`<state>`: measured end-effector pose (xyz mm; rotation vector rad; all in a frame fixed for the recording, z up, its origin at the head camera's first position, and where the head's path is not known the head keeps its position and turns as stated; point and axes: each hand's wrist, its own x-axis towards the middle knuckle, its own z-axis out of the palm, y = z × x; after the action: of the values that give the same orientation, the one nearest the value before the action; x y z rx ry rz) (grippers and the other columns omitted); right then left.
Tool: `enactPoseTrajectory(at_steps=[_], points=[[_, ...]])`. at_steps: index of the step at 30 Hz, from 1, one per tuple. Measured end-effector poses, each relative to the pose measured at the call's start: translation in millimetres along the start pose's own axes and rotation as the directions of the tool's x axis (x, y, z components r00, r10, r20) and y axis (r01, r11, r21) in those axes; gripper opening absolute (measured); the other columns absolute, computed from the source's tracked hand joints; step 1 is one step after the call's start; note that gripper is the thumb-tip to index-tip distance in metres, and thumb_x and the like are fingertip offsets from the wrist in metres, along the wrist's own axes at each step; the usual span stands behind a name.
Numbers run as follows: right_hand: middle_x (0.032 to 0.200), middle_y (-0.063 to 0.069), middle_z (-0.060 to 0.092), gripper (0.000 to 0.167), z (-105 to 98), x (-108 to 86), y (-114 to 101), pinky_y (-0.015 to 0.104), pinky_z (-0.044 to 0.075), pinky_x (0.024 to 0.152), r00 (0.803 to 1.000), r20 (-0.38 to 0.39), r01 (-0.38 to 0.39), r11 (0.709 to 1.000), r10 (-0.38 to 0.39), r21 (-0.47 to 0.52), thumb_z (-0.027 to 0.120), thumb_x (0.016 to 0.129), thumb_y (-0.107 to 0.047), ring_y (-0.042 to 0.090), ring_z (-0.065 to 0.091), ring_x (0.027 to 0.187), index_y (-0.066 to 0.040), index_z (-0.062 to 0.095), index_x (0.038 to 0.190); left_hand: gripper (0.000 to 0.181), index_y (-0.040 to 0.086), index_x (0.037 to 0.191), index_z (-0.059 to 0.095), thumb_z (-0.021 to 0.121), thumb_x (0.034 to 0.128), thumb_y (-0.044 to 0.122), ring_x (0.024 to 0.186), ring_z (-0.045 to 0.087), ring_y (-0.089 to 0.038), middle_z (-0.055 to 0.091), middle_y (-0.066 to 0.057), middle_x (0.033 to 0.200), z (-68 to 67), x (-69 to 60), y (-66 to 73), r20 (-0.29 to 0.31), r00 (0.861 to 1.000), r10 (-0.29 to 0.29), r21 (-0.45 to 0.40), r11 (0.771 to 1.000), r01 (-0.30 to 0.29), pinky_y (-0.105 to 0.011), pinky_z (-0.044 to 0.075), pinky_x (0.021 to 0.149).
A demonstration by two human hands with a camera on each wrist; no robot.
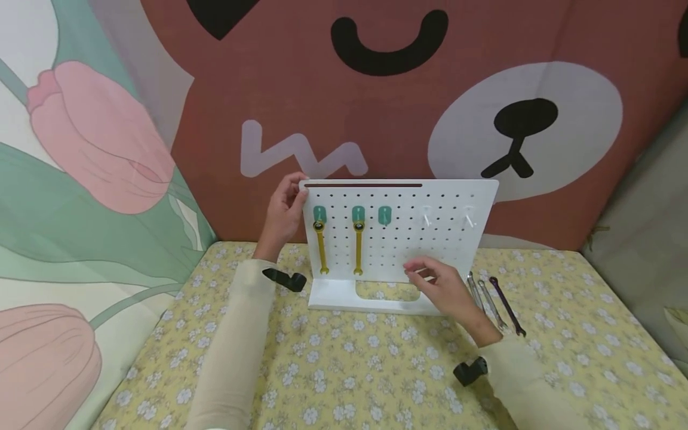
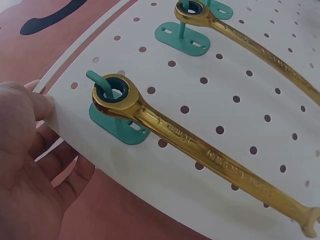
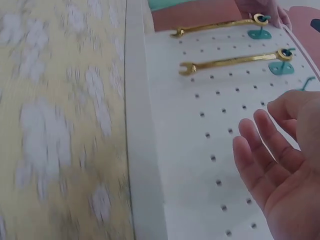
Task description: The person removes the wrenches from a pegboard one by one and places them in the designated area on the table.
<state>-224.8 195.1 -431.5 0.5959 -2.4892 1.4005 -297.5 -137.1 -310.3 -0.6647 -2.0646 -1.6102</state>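
A white pegboard (image 1: 441,239) stands upright on its base. My left hand (image 1: 283,212) grips its upper left corner, thumb on the front and fingers behind. Two gold combination wrenches hang by their ring ends from teal hooks: the left wrench (image 2: 200,150) close to my left hand, the other wrench (image 3: 235,61) beside it. To their right, a third teal hook (image 1: 384,215) bears nothing. In front of the board's lower right part is my right hand (image 1: 442,289), its fingers loosely bent and apart, holding nothing.
Two bare white hooks (image 1: 426,218) sit on the board's right side. Beside its right end, two silver wrenches (image 1: 491,303) and a dark purple wrench (image 1: 507,306) lie on the flowered tablecloth (image 1: 344,370). A printed cloth (image 1: 398,119) hangs close behind.
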Motion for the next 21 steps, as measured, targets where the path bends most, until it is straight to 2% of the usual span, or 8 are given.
enactPoseTrajectory(at_steps=[6, 13, 21], points=[[0.121, 0.005, 0.070, 0.026, 20.3, 10.8, -6.0, 0.037, 0.055, 0.084, 0.999, 0.015, -0.039, 0.994, 0.038, 0.103, 0.067, 0.103, -0.015, 0.022, 0.068, 0.105, -0.004, 0.068, 0.126, 0.027, -0.012, 0.132, 0.052, 0.051, 0.1065, -0.001, 0.085, 0.050, -0.053, 0.055, -0.035, 0.096, -0.2, -0.9, 0.0, 0.006, 1.000, 0.013, -0.001, 1.000, -0.013, -0.030, 0.043, 0.072], [0.123, 0.004, 0.069, 0.027, 45.2, 35.0, -14.2, 0.043, 0.051, 0.097, 0.997, 0.017, -0.082, 0.983, 0.080, 0.162, 0.066, 0.103, -0.013, 0.023, 0.066, 0.113, -0.006, 0.067, 0.129, 0.027, -0.012, 0.131, 0.052, 0.051, 0.1066, -0.001, 0.086, 0.051, -0.051, 0.056, -0.034, 0.097, -1.4, -0.4, 1.9, 0.005, 1.000, 0.009, 0.009, 1.000, -0.009, -0.029, 0.043, 0.072], [0.118, 0.005, 0.069, 0.022, 64.9, 53.8, -18.8, 0.039, 0.051, 0.096, 0.992, -0.001, -0.124, 0.966, 0.127, 0.226, 0.067, 0.102, -0.015, 0.021, 0.064, 0.111, -0.010, 0.068, 0.123, 0.027, -0.011, 0.132, 0.052, 0.051, 0.1069, 0.000, 0.086, 0.051, -0.050, 0.057, -0.033, 0.098, -0.5, -1.1, 2.2, 0.008, 1.000, -0.002, 0.027, 1.000, 0.002, -0.029, 0.042, 0.072]])
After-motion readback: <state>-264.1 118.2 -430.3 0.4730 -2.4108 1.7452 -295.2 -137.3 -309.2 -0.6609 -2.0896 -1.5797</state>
